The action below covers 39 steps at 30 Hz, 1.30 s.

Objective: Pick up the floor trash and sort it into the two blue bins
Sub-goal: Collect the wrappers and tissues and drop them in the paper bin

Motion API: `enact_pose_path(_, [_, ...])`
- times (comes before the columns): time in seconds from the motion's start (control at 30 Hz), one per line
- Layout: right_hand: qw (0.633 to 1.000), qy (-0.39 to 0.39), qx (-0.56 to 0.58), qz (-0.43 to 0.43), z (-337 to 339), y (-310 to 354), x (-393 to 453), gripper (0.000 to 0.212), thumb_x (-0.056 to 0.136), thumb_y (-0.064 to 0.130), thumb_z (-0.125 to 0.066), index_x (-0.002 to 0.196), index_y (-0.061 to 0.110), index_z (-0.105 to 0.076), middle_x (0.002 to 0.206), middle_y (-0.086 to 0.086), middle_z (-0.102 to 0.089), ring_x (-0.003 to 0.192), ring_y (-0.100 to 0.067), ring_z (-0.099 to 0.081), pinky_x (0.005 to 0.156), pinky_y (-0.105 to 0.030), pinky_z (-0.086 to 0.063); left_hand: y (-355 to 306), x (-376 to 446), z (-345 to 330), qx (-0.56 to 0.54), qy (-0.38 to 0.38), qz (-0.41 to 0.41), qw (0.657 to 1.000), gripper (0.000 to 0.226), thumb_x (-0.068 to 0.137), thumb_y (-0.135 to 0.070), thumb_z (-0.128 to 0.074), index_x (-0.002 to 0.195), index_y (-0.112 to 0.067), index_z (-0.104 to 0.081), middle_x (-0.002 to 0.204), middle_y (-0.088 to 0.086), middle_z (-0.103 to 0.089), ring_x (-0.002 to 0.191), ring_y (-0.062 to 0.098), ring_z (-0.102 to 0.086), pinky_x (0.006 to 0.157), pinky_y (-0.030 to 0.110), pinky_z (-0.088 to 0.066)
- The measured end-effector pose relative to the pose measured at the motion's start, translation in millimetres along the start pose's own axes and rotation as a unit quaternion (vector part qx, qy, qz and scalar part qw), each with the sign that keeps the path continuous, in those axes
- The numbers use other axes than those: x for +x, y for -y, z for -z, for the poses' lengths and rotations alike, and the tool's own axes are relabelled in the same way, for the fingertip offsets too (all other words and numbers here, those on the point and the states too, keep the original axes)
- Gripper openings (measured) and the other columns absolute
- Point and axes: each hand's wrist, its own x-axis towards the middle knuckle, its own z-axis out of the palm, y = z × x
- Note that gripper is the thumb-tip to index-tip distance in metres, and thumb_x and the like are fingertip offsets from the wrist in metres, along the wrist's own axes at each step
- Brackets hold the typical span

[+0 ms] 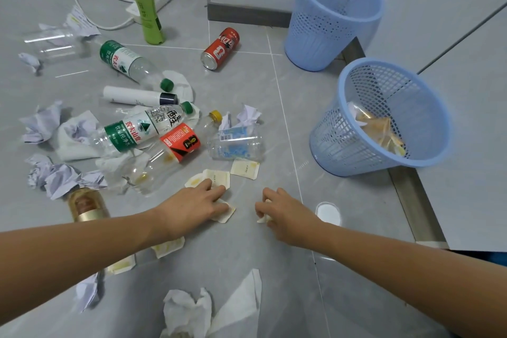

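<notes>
Packets (219, 182) lie under the left hand (192, 208), fingers flat on them; right hand (282, 214) pinches another scrap, with the nearer bin (428, 151) up to its right.

Left hand (196, 207) on floor packets (219, 181), right hand (285, 214) pinching wrapper (264, 219)

Two pale blue bins with perforated mesh walls, one (315, 35) at one o'clock, one (343, 145) at three. A red can (220, 48) with white lettering at twelve. A lime-green bottle (146, 5), white cap, at eleven. My hands over cream, yellow-stained packets (245, 168) on grey tile (343, 228).
</notes>
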Motion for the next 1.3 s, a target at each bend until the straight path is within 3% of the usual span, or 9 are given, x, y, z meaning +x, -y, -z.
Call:
enact_pose_path(0.07, [1.000,-0.015,0.024,-0.002,3,0,-1,0.018,0.085,0.008,-0.068,0.095,0.020,-0.059,0.103,0.000,-0.049,0.083,-0.021,-0.043,0.066,-0.033,-0.038,4,-2,0,0.000,-0.008,-0.008,1.000,0.026,0.078,-0.017,-0.077,0.090,-0.028,-0.056,0.099,-0.004,-0.053,0.089,0.020,-0.049,0.049,0.028,-0.028])
enact_pose_path(0.23, [0.996,-0.058,0.070,0.008,55,13,-15,0.014,0.083,0.010,-0.069,0.090,0.021,-0.064,0.096,0.005,-0.051,0.079,-0.018,-0.048,0.067,-0.034,-0.046,12,-1,8,-0.029,-0.047,-0.010,0.998,0.019,0.083,-0.017,-0.071,0.081,-0.027,-0.055,0.099,-0.008,-0.050,0.089,0.016,-0.043,0.053,0.034,-0.047])
enact_pose_path(0.33, [0.994,-0.081,0.077,0.007,116,16,-37,0.014,0.083,0.013,-0.075,0.091,0.022,-0.068,0.095,0.009,-0.052,0.075,-0.005,-0.047,0.067,-0.021,-0.041,10,2,30,-0.069,-0.101,-0.017,0.992,0.020,0.082,-0.018,-0.071,0.078,-0.028,-0.054,0.095,-0.012,-0.049,0.085,0.012,-0.042,0.056,0.030,-0.045])
enact_pose_path(0.53, [0.962,-0.253,0.069,-0.070,223,-28,-82,0.015,0.078,0.013,-0.082,0.086,0.020,-0.071,0.087,0.008,-0.056,0.077,0.003,-0.053,0.069,-0.014,-0.038,1,24,105,-0.155,-0.188,-0.018,0.970,0.027,0.073,-0.004,-0.077,0.081,-0.025,-0.061,0.092,-0.014,-0.051,0.082,0.009,-0.045,0.063,0.029,-0.045])
enact_pose_path(0.63, [0.936,-0.310,0.064,-0.154,248,-72,-87,0.015,0.076,0.011,-0.084,0.085,0.017,-0.073,0.086,0.003,-0.059,0.076,-0.007,-0.055,0.071,-0.024,-0.043,-10,48,156,-0.179,-0.243,-0.028,0.953,0.023,0.073,-0.001,-0.072,0.081,-0.022,-0.065,0.089,-0.011,-0.053,0.080,0.010,-0.048,0.066,0.028,-0.044])
enact_pose_path(0.87, [0.923,-0.274,0.084,-0.257,251,-143,-83,0.017,0.072,0.012,-0.081,0.084,0.020,-0.073,0.087,0.002,-0.064,0.082,-0.018,-0.061,0.074,-0.033,-0.050,-47,160,261,-0.228,-0.338,-0.056,0.912,0.022,0.071,0.007,-0.073,0.079,-0.013,-0.073,0.086,-0.005,-0.058,0.076,0.011,-0.054,0.064,0.032,-0.050])
enact_pose_path(1.07, [0.925,-0.234,0.113,-0.278,244,-166,-89,0.012,0.077,0.016,-0.079,0.080,0.020,-0.068,0.075,0.004,-0.061,0.068,-0.010,-0.060,0.059,-0.019,-0.043,-71,268,271,-0.201,-0.304,-0.018,0.931,0.022,0.073,0.003,-0.064,0.080,-0.015,-0.075,0.088,0.000,-0.061,0.080,0.020,-0.058,0.069,0.043,-0.050])
enact_pose_path(1.2, [0.929,-0.199,0.105,-0.293,242,-169,-92,0.032,0.072,0.011,-0.081,0.101,0.022,-0.073,0.096,0.001,-0.061,0.088,-0.017,-0.059,0.078,-0.030,-0.046,-76,291,257,-0.133,-0.232,0.031,0.963,0.035,0.086,-0.007,-0.063,0.113,-0.025,-0.074,0.117,0.000,-0.063,0.108,0.021,-0.060,0.077,0.027,-0.038])
enact_pose_path(1.3, [0.929,-0.188,0.089,-0.307,243,-168,-100,0.051,0.070,0.013,-0.080,0.118,0.026,-0.069,0.114,-0.003,-0.064,0.100,-0.021,-0.064,0.088,-0.036,-0.053,-71,268,258,-0.108,-0.242,0.034,0.964,0.039,0.088,-0.009,-0.058,0.120,-0.026,-0.071,0.121,0.000,-0.062,0.109,0.023,-0.059,0.077,0.033,-0.045])
